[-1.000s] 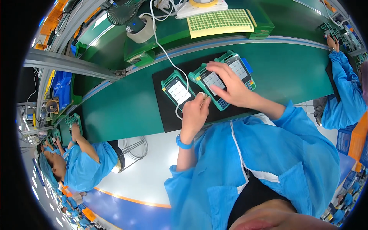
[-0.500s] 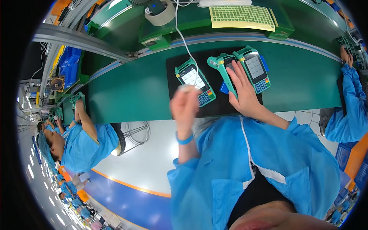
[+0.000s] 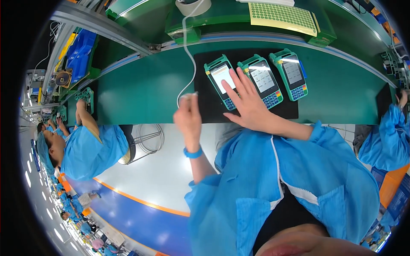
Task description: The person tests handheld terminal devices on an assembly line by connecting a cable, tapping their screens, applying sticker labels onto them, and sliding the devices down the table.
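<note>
Fingers of right hand: spread flat, resting across left payment terminal and middle payment terminal. Black mat on green bench: carries 3 terminals in a row, right payment terminal untouched. Left hand: raised, pinching white cable end.

A long green bench carries a black mat. On the mat lie three green handheld terminals side by side: the left terminal partly under the right hand's fingers, the middle terminal just right of them, the right terminal farther right, apart from them.
</note>
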Demonstrator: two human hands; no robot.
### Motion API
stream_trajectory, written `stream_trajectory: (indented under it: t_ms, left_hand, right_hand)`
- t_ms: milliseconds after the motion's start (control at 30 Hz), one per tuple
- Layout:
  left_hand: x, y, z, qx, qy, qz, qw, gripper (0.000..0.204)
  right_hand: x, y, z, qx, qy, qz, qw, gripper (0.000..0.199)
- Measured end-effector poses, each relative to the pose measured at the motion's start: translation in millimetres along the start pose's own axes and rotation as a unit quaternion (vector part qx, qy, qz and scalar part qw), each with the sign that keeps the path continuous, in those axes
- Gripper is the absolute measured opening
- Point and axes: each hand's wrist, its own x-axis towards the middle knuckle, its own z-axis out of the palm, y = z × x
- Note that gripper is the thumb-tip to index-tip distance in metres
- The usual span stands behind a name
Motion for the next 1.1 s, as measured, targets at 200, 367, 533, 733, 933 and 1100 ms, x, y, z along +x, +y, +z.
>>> stream_trajectory:
  t_ms: [200,367,533,733,933,1100]
  left_hand:
    - [-1.9,18.4,23.6,-0.145,-0.152,-0.077,0.975,0.02]
    - [7.6,22.6,19.2,-0.22,-0.213,-0.124,0.944,0.02]
    - [14.9,32.1,10.8,-0.169,-0.274,-0.106,0.941,0.019]
    - [23.6,40.8,15.7,-0.133,-0.294,-0.078,0.943,0.018]
    - [13.7,12.3,31.3,-0.223,-0.296,-0.112,0.922,0.019]
    - [6.0,2.4,28.0,-0.258,-0.281,-0.119,0.917,0.017]
  right_hand:
    - [-2.1,13.7,20.7,0.035,-0.008,0.037,0.999,0.097]
    - [-4.1,13.9,20.2,0.077,-0.003,0.043,0.996,0.097]
    - [-5.1,15.3,19.7,0.075,-0.005,0.042,0.996,0.097]
    - [-6.3,17.3,22.0,0.035,-0.003,0.037,0.999,0.097]
    - [-7.4,16.0,8.6,0.067,-0.007,0.032,0.997,0.086]
    - [-12.1,22.7,-48.1,0.104,0.043,-0.064,0.992,0.069]
